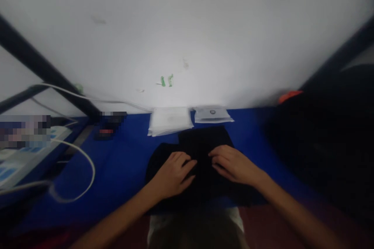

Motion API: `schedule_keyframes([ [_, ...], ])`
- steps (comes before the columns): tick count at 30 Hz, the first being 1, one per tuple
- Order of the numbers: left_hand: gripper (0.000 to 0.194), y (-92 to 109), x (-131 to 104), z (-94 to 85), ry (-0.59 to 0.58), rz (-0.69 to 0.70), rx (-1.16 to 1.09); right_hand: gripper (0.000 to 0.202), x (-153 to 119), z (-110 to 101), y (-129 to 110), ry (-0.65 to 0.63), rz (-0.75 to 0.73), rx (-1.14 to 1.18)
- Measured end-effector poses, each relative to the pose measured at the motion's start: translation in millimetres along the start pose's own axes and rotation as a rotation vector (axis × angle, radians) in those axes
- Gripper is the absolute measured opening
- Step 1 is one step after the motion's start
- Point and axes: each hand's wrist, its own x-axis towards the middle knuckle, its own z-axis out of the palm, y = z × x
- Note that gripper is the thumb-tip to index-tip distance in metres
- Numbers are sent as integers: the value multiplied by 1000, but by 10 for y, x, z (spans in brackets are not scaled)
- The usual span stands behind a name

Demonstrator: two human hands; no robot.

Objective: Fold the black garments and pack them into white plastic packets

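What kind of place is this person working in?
Probably a garment packing bench: both hands press on a black garment on a blue table, with clear plastic bags stacked by the white wall.

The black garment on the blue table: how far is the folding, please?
Partly done, it seems. The black garment already lies as a compact, layered shape on the blue table. In hand: the left hand and right hand both press flat on its middle. Left: it is not in a bag; the clear packets by the wall lie apart, and a dark pile sits to the right.
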Motion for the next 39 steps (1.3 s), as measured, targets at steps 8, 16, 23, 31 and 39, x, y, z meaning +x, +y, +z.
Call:
schedule_keyframes([
  [8,34,20,2,28,116,-111,-50,80,390,0,100,-211,-133,-91],
  [16,69,-89,-7,161,121,-487,-275,76,704,59,178,-159,-133,-49],
  [23,41,-208,6,33,251,-451,-425,69,971,181,191,-83,-104,-72],
  [31,67,-298,-80,-193,-125,-142,-220,75,839,269,113,-203,-257,-21],
  [39,28,-1083,-41,-395,27,-257,-67,86,720,226,14,-338,-267,-25],
])
